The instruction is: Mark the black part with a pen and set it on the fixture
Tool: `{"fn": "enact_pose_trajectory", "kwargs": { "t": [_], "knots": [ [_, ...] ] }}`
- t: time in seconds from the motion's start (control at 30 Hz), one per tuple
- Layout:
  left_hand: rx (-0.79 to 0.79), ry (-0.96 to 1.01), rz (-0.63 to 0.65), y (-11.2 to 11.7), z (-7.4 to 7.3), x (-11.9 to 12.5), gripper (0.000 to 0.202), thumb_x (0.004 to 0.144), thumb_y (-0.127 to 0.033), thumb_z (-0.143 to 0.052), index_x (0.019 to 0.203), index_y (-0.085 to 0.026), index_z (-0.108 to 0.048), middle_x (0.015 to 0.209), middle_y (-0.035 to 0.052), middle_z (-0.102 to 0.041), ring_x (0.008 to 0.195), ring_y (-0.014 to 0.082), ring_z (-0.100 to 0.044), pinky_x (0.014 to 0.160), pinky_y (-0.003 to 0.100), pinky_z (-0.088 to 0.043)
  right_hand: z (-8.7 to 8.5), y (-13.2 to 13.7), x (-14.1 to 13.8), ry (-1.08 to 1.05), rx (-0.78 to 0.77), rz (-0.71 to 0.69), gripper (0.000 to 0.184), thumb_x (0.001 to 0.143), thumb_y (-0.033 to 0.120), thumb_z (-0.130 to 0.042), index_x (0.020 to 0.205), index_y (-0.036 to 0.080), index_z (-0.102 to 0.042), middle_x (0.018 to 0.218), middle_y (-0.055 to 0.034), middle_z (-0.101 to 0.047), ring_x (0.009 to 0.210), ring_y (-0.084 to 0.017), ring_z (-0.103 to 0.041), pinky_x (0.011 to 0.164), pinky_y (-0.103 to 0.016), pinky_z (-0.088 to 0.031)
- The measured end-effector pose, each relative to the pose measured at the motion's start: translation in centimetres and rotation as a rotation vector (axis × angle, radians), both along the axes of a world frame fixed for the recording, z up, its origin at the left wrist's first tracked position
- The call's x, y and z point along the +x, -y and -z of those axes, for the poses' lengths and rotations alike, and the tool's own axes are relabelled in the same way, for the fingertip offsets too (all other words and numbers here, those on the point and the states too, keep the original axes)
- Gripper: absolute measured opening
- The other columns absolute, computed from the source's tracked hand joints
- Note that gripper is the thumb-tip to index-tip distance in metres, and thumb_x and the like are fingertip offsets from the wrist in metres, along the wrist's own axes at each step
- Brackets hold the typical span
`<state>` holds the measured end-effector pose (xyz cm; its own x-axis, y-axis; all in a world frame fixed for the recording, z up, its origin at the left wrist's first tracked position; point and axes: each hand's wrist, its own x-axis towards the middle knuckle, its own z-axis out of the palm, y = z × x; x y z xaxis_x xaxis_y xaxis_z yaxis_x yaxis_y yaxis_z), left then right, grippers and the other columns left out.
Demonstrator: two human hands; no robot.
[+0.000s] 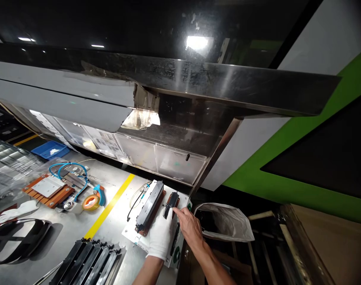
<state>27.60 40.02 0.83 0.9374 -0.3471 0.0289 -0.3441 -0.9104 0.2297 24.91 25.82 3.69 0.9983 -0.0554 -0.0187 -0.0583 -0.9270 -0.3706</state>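
"Glove (158, 246) on your left hand (160, 231), none on your right hand (190, 226): where do they meet?"

"At the near end of the short black plastic part (172, 200), which lies on the white fixture plate (129, 230) at the worktop's (70, 223) far-right corner. Your gloved fingers come at it from the near side, your bare fingertips from the right. I cannot tell whether either hand is closed on it or merely pressing, because your fingers hide the contact."

"Why does it sit up there?"

"A brown block shows around its edges, probably a seat that keeps it from sliding under your fingers. The long black bar (150, 208) to its left has its own brown block (160, 207) and lies roughly parallel, so your left hand must fit beside it."

"And those other black bars (85, 263)?"

"Side by side at the near edge, likely lined up to stay within your easy reach."

"Any containers around you?"

"Toward the far edge, at the left, a blue tray (41, 150) holds something white (54, 151), too small to name. Just off the right edge, a pale bag (242, 226) gapes open, too dark inside to show you its contents. By the left edge, clear plastic trays (8, 168) catch such glare that I cannot tell whether they hold anything."
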Motion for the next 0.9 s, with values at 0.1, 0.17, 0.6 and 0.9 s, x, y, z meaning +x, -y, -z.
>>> {"fn": "enact_pose_trajectory", "kwargs": {
  "t": [0.1, 0.17, 0.6, 0.9],
  "knots": [
    [0.044, 0.003, -0.013, 0.1, 0.0, 0.0, 0.058, 0.093, -0.007, -0.034, 0.146, -0.024, -0.051, 0.129, 0.0185, -0.067, 0.096, 0.0285, -0.073, 0.071, 0.037, -0.063, -0.3, 0.3, 0.3, -0.001, -0.018, -0.006, 0.038, 0.106, 0.023, -0.04, 0.131, 0.041, -0.062, 0.093, 0.0007, -0.064, 0.074, -0.014, -0.066, 0.06, -0.03, -0.029],
    [0.037, -0.009, -0.021, 0.2, -0.1, 0.0, 0.059, 0.092, -0.008, -0.036, 0.147, -0.025, -0.05, 0.122, 0.0187, -0.068, 0.094, 0.029, -0.073, 0.068, 0.037, -0.062, -0.4, 0.4, 0.5, 0.0, -0.024, -0.005, 0.039, 0.105, 0.021, -0.041, 0.13, 0.042, -0.062, 0.094, 0.0011, -0.064, 0.075, -0.014, -0.066, 0.06, -0.03, -0.029],
    [0.021, -0.075, -0.06, 0.6, -0.8, 0.3, 0.06, 0.092, -0.008, -0.035, 0.148, -0.027, -0.048, 0.107, 0.0172, -0.066, 0.093, 0.0275, -0.071, 0.068, 0.033, -0.057, -0.4, 0.3, 1.1, -0.008, 0.025, 0.017, 0.038, 0.105, 0.023, -0.04, 0.129, 0.041, -0.064, 0.099, 0.0015, -0.069, 0.082, -0.015, -0.07, 0.061, -0.029, -0.035],
    [-0.039, -0.067, -0.076, 0.8, -0.9, 0.4, 0.057, 0.094, -0.011, -0.037, 0.147, -0.029, -0.048, 0.105, 0.0147, -0.067, 0.092, 0.0276, -0.071, 0.073, 0.037, -0.058, -0.5, 0.0, 1.3, 0.059, 0.057, 0.058, 0.038, 0.104, 0.02, -0.04, 0.125, 0.037, -0.068, 0.099, -0.0006, -0.069, 0.084, -0.016, -0.07, 0.065, -0.026, -0.044]
  ]
}}
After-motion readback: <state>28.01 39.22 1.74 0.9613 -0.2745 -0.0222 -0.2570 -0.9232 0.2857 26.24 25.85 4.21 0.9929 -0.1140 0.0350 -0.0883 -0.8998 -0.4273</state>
